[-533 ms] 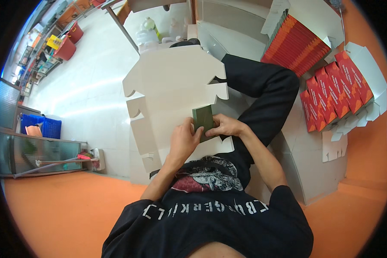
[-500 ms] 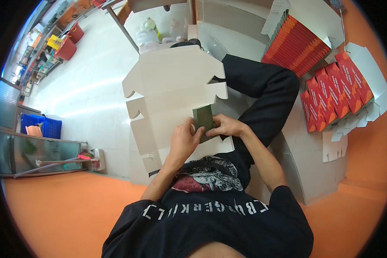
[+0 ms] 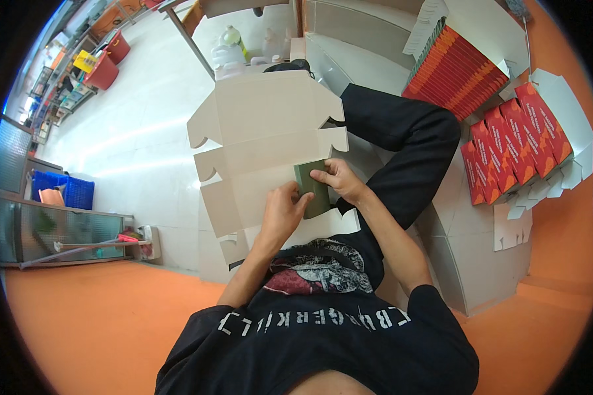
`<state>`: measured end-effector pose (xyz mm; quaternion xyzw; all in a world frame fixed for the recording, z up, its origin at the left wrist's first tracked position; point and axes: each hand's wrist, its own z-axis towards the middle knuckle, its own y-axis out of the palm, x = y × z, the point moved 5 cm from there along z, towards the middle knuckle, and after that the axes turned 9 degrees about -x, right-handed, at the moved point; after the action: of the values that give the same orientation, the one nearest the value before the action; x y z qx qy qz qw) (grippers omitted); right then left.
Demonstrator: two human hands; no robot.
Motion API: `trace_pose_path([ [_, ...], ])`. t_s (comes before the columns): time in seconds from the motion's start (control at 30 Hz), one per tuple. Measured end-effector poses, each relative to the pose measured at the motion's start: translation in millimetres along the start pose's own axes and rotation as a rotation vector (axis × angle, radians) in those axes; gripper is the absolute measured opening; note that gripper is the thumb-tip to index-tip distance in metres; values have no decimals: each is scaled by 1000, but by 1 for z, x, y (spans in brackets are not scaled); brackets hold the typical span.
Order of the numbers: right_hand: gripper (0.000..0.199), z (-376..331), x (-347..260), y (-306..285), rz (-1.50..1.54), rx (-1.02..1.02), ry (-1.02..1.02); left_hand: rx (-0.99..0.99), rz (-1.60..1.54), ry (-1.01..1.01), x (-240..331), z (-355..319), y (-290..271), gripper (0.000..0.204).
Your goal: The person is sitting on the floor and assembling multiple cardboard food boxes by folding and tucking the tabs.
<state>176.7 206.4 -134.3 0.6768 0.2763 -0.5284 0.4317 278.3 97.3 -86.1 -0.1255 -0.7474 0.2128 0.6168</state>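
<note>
Both hands are closed on a small dark green carton (image 3: 317,199), a flat rectangular piece held above the cardboard sheet. My left hand (image 3: 283,210) grips its left edge, thumb on the front face. At the upper right corner my right hand (image 3: 342,180) pinches it between thumb and fingers. Under them a large unfolded box blank (image 3: 263,108), off-white with cut tabs and fold lines, lies across my lap and legs. The fingers behind the green carton are partly hidden.
To the right, a white box (image 3: 484,29) holds a row of red-orange cartons (image 3: 451,72). Beside it an open box holds several red packs (image 3: 524,141). Plastic bottles (image 3: 230,46) stand beyond my foot. A blue crate (image 3: 72,191) sits at left, near a long-handled mop (image 3: 92,245).
My right hand has moved up along the green carton, from its lower right side to its upper right corner. The left hand stays nearly in place.
</note>
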Motion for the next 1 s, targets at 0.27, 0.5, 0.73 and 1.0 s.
trace_pose_path([
  [0.27,31,-4,-3,0,-51,59,-17,1,-11,-26,-3,1,1,27],
  [0.5,46,-41,-20,15,-254,161,14,-159,-304,0,6,-1,6,24],
  [0.73,68,-55,-46,19,-443,259,-11,-318,-283,144,25,-4,16,37],
  [1.0,45,-60,-45,11,-515,326,-26,-373,-224,225,17,-8,17,42],
])
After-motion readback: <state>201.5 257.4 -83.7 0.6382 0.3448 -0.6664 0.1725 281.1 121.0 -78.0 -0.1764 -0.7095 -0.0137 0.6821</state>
